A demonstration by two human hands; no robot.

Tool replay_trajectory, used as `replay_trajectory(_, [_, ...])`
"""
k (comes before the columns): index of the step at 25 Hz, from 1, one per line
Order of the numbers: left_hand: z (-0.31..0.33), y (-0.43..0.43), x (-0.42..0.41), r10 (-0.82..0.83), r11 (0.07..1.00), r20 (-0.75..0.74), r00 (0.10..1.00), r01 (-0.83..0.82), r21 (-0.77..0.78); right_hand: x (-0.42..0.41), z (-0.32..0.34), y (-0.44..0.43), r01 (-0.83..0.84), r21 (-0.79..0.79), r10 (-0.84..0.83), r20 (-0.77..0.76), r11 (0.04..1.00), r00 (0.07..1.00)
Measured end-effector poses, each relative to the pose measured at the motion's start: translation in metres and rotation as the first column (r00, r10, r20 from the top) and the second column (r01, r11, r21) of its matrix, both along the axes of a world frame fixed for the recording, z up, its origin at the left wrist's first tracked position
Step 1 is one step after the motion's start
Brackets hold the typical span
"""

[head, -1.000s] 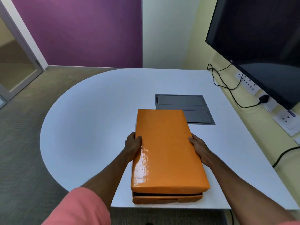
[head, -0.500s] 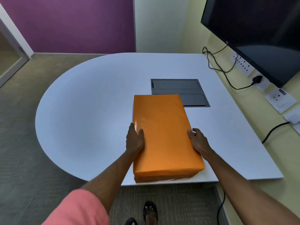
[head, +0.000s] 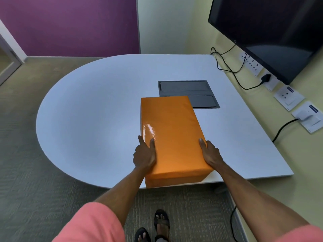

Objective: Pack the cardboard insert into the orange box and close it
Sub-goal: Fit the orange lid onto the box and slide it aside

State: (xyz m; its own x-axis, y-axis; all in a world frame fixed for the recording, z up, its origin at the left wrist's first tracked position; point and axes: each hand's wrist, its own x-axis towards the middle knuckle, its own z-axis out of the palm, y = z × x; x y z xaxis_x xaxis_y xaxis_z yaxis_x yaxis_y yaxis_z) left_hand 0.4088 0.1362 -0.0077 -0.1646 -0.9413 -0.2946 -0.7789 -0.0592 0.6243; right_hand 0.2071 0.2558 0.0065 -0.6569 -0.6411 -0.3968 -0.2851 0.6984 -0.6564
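Note:
The orange box (head: 172, 137) lies lengthwise on the white table (head: 97, 109), its near end at the table's front edge. The lid sits fully down over the base, with no gap showing. My left hand (head: 145, 154) presses against the box's left side, thumb on the lid's top. Gripping the right side near the front corner is my right hand (head: 209, 152). The cardboard insert is not visible.
A dark grey cable hatch (head: 188, 93) is set into the table just beyond the box. A large black screen (head: 272, 32) hangs on the right wall above sockets (head: 251, 63) and black cables (head: 232, 70). My sandalled feet (head: 153, 226) stand on carpet below.
The lid has gone from slightly raised, with a dark gap at the near end, to fully seated. My view has tilted down and my hands slid a little toward the near end.

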Motion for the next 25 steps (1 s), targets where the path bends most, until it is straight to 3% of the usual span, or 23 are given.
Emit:
replay_trajectory(12, [-0.015,0.005,0.001,0.008,0.997,0.003,1.0,-0.008,-0.083,0.003,-0.023,0.001,0.034,-0.03,-0.037,-0.1,0.999,0.994])
replay_trajectory(19, [-0.014,0.002,0.001,-0.022,1.0,0.06,0.998,0.023,-0.011,-0.005,-0.021,-0.002,-0.001,0.002,0.001,-0.056,1.0,0.998])
replay_trajectory(23, [-0.001,-0.023,-0.005,-0.039,0.999,0.068,0.997,0.04,-0.001,-0.014,-0.01,-0.027,-0.096,0.05,0.104,-0.204,0.994,0.973])
replay_trajectory(25, [0.007,-0.043,-0.014,-0.131,0.989,0.055,0.99,0.135,-0.062,-0.022,0.001,-0.051,-0.174,0.03,0.175,-0.282,0.984,0.943])
